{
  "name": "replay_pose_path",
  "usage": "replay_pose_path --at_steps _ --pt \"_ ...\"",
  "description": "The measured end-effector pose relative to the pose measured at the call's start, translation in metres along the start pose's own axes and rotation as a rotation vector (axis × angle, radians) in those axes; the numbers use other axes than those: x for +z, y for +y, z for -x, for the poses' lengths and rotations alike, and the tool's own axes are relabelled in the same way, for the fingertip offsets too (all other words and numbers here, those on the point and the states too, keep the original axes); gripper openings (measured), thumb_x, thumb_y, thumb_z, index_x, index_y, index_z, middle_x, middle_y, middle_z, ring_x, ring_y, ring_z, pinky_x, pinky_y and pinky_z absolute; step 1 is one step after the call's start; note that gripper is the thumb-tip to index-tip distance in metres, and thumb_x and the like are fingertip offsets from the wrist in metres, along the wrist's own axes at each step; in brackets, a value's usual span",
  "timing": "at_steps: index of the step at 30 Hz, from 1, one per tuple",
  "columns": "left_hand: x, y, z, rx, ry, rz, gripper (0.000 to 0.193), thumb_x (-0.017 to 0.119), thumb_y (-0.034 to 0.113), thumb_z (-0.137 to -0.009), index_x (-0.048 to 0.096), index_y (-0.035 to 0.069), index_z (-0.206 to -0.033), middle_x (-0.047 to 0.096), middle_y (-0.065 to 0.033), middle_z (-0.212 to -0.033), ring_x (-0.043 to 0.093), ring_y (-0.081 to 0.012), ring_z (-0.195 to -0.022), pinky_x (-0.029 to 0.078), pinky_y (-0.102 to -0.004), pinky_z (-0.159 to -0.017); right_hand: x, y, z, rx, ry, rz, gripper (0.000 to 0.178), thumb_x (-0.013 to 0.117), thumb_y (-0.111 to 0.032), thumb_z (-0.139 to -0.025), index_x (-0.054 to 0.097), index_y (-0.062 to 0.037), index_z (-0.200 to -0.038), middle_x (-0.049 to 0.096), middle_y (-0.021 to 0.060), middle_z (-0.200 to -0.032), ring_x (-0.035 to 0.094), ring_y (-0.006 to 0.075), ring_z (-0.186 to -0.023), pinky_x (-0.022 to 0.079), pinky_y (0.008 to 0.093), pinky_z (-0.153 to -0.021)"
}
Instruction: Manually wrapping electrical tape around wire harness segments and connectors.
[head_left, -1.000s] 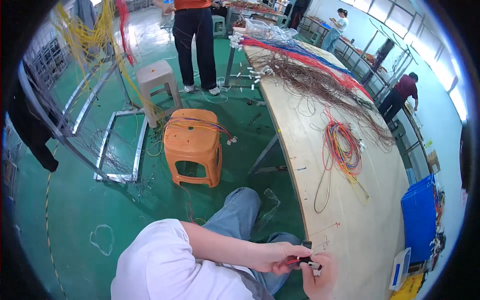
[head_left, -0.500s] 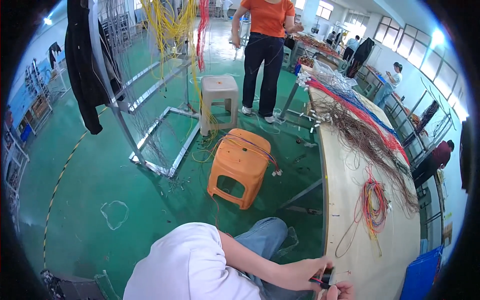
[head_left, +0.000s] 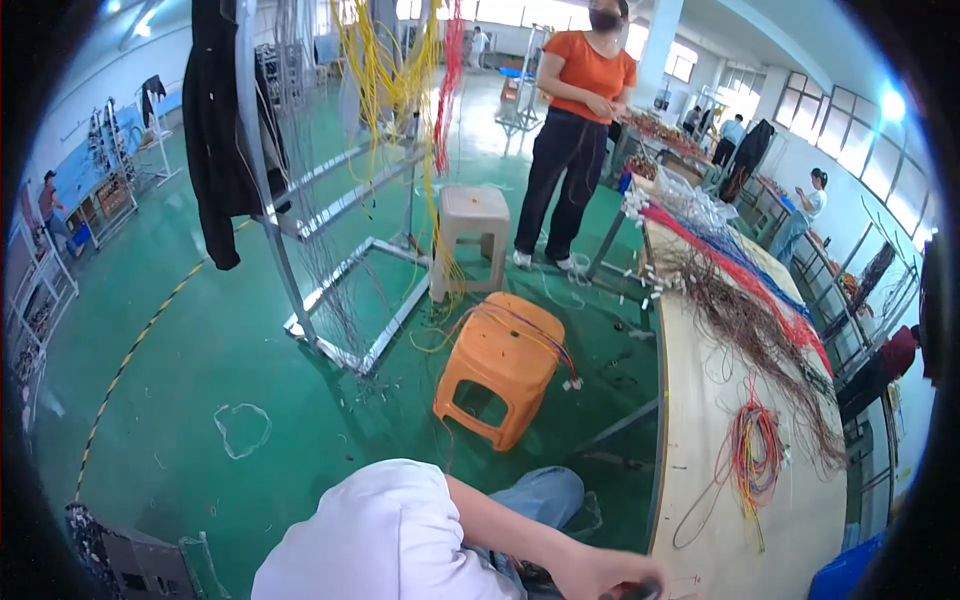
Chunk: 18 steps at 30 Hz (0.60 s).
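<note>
From the lower edge my left arm in a white sleeve reaches toward the near corner of the wooden table [head_left: 805, 520]. My left hand [head_left: 598, 573] is low in the view, its fingers blurred and curled round a small black object [head_left: 642, 590], partly cut off by the frame's edge. What kind of thing it is cannot be made out. My right hand is out of view. On the tabletop beyond lies a coiled bundle of red, yellow and dark wires [head_left: 757, 455].
Brown wires [head_left: 745, 320] and red wires [head_left: 790, 325] spread along the table's far part. An orange stool [head_left: 505, 345] with wires across it and a grey stool [head_left: 474, 208] stand left of it. A metal rack [head_left: 270, 200] holds hanging wires. Another person [head_left: 585, 75] stands beyond.
The view has tilted and shifted, so the scene sits lower and further right. My left hand is lower in the view, and my right hand has dropped out of it. The standing person's hands have come together.
</note>
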<state>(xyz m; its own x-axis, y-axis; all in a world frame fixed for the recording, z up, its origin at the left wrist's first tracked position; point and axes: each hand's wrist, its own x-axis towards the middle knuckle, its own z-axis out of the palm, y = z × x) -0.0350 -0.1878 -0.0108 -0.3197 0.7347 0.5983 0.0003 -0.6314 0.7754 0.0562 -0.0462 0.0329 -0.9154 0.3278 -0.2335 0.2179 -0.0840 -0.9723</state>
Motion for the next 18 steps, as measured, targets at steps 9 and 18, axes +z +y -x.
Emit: replay_pose_path --at_steps 9,18 --pt "0.018 0.001 -0.005 -0.220 0.504 -0.726 0.038 0.071 0.018 -0.065 0.045 0.003 -0.088 0.050 -0.0091 -0.074 0.050 -0.0198 -0.065 0.041 -0.0279 -0.057 -0.007 -0.002 -0.005 -0.133 -0.081 0.187 0.007 0.048 -0.004 -0.082 0.043 -0.0078 -0.079 0.043 -0.0030 -0.057 0.035 0.0031 -0.047 0.028 0.0153 -0.042" --pt "0.019 0.006 -0.015 -0.536 0.401 0.538 0.010 0.060 0.012 -0.074 0.050 0.008 -0.072 0.046 -0.0016 -0.055 0.037 -0.0077 -0.043 0.027 -0.0197 -0.039 -0.016 0.014 -0.005 -0.239 -0.103 0.108 0.007 0.046 -0.004 -0.083 0.041 -0.0084 -0.082 0.038 -0.0017 -0.052 0.034 0.0057 -0.043 0.029 0.0177 -0.039"
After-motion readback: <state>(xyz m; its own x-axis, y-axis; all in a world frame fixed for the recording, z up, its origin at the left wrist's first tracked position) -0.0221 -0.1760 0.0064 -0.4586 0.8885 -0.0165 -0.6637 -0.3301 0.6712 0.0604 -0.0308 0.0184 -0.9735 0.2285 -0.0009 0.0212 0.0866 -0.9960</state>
